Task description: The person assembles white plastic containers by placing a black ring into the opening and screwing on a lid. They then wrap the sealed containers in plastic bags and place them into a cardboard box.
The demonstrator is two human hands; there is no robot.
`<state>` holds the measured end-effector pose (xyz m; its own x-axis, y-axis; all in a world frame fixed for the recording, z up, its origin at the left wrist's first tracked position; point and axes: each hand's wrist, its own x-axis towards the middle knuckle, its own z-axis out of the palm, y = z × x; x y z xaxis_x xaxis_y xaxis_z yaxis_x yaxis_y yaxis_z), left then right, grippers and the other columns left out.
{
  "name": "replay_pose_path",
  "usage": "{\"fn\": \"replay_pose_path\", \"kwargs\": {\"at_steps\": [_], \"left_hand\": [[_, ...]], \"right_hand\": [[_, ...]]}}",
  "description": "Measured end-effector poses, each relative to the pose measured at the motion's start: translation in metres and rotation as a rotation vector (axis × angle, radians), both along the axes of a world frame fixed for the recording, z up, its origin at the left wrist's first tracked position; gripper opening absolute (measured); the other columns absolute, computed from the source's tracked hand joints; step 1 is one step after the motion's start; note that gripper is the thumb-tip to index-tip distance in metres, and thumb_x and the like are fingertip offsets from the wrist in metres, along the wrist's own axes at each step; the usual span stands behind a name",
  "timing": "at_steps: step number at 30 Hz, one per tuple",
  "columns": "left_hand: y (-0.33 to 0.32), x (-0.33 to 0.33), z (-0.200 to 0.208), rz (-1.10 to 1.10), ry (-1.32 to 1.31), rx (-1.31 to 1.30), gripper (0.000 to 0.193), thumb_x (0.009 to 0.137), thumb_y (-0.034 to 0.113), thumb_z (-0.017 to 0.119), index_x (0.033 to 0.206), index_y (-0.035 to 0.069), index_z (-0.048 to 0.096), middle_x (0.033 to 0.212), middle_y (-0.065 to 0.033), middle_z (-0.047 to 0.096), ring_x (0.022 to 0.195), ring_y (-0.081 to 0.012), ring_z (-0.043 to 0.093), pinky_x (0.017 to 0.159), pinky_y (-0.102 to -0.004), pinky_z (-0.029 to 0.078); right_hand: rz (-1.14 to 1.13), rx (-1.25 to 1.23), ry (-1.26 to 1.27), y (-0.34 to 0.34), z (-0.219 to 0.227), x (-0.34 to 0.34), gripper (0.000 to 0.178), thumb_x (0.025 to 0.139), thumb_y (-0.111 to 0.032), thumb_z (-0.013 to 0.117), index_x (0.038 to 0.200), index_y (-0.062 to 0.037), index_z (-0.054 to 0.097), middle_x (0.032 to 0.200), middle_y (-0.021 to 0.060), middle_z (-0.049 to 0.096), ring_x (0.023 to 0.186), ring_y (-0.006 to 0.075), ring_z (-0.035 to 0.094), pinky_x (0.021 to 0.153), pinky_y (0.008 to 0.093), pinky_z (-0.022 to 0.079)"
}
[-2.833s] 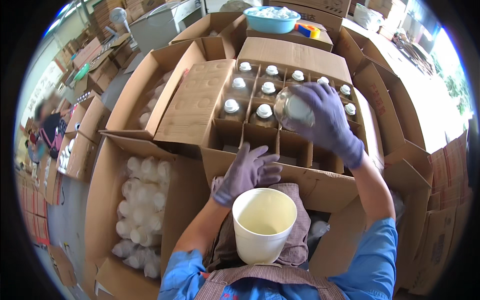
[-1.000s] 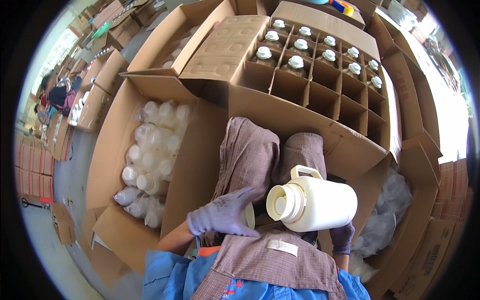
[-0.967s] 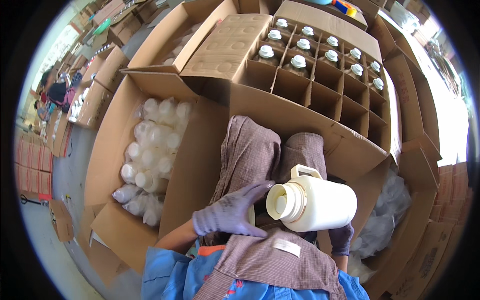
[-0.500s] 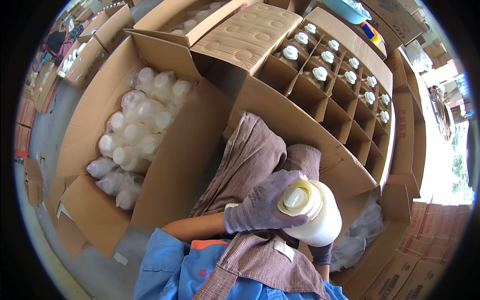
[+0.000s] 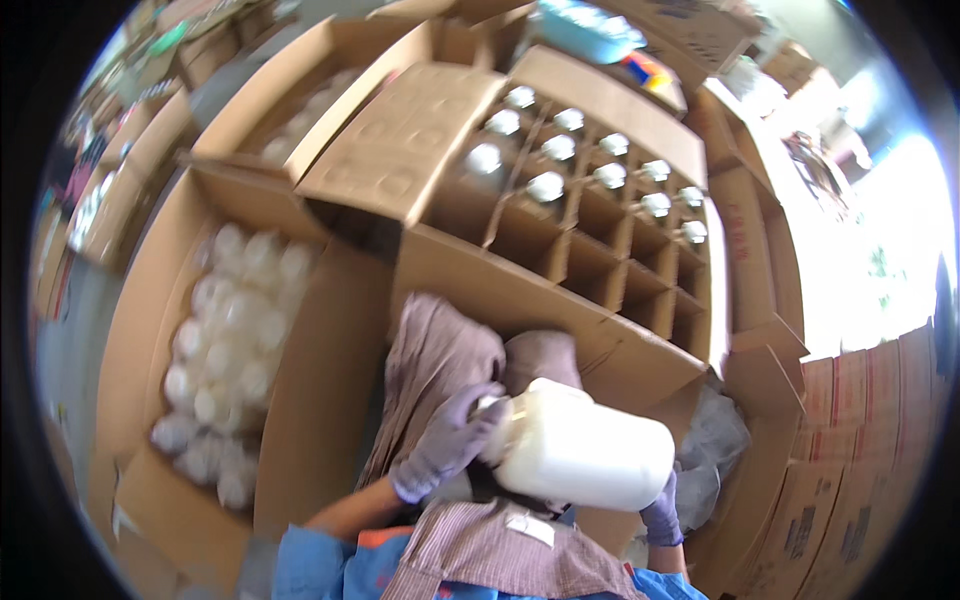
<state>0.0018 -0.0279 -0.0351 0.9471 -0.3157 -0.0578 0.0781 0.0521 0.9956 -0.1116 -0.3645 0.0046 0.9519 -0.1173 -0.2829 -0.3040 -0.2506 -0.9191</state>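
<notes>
A large white plastic bottle [image 5: 590,453] lies tilted on its side above my lap, neck to the left and base to the right. My left hand [image 5: 452,437], in a purple-grey glove, has its fingers closed round the neck and cap end. At the base, my gloved right hand [image 5: 661,516] grips the bottle from the lower right; most of its fingers are hidden behind it. Just beyond my knees stands a divided carton [image 5: 500,275], with white-capped bottles [image 5: 546,187] in its far cells.
To the left, an open carton [image 5: 318,385] holds many bagged white bottles [image 5: 235,315]. Clear plastic bags [image 5: 708,450] lie in a box at right. A light-blue basin [image 5: 590,32] sits at the back, and stacked cartons [image 5: 862,400] stand on the far right.
The bottle has swung from cap-up to nearly level, its base now to the right. My left hand has shifted left with the neck; the right hand shows more. The whole view has turned.
</notes>
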Motion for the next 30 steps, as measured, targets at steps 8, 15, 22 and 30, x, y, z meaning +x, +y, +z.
{"fn": "replay_pose_path", "kwargs": {"at_steps": [8,15,22,30], "left_hand": [[0.003,0.012,-0.015,0.211,-0.579,0.476,0.024,0.090,0.019,0.055,0.106,0.002,0.059,0.090,-0.0136,0.066,0.081,-0.0304,0.065,0.075,-0.0389,0.051],[-0.005,0.002,-0.049,0.304,-0.221,0.202,0.033,0.097,0.030,0.045,0.099,0.000,0.059,0.093,-0.0153,0.065,0.081,-0.0306,0.063,0.074,-0.0405,0.050],[-0.008,0.008,-0.078,-0.039,0.686,-0.962,0.042,0.099,0.037,0.050,0.110,-0.001,0.064,0.104,-0.0127,0.067,0.096,-0.0224,0.063,0.085,-0.0373,0.052],[-0.006,0.009,-0.072,0.060,0.596,-0.845,0.047,0.100,0.038,0.041,0.116,-0.004,0.057,0.108,-0.0154,0.067,0.094,-0.0256,0.065,0.078,-0.0373,0.054]], "right_hand": [[0.397,-0.391,-0.261,0.025,0.059,0.033,0.100,0.063,-0.049,0.086,0.139,-0.0015,0.041,0.130,0.0190,0.053,0.118,0.0328,0.056,0.098,0.0397,0.046],[0.533,-0.486,-0.137,0.028,0.072,0.056,0.093,0.068,-0.057,0.080,0.137,-0.0052,0.046,0.125,0.0187,0.056,0.112,0.0329,0.059,0.090,0.0399,0.050],[0.447,-0.397,-0.268,0.029,0.051,0.051,0.073,0.073,-0.052,0.077,0.129,-0.0094,0.059,0.124,0.0187,0.057,0.105,0.0366,0.058,0.086,0.0402,0.049],[0.467,-0.380,-0.221,0.028,0.037,0.046,0.071,0.075,-0.040,0.080,0.134,-0.0074,0.055,0.130,0.0173,0.057,0.115,0.0332,0.056,0.097,0.0399,0.046]]}}
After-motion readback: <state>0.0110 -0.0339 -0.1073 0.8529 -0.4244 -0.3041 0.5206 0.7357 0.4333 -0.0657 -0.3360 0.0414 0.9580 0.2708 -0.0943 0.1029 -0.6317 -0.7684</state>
